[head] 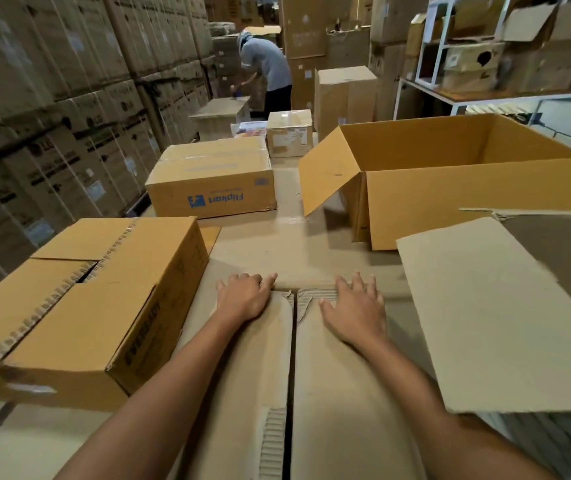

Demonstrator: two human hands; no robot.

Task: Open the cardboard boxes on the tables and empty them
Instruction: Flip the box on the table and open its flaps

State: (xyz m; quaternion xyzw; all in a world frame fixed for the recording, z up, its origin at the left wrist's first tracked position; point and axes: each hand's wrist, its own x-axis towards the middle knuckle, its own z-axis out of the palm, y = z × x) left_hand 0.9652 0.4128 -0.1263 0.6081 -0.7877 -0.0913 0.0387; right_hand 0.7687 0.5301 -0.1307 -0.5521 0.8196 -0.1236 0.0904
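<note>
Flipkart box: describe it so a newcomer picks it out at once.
Find the big open box on the right of the table. Straight left of it, across a bare strip, sits the shut Flipkart box. It alone bears a blue logo and lettering, upside down from here.

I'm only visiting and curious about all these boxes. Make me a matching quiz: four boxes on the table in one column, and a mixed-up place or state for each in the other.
Boxes:
1. Flipkart box
2. large orange box
3. nearest box
4. small pale box

States:
a. left hand and right hand rest on its top
b. top open, flaps out
c. closed, blue logo on its side
d. farthest back of the four, taped shut

Pairs: 1-c, 2-b, 3-a, 4-d.
</note>
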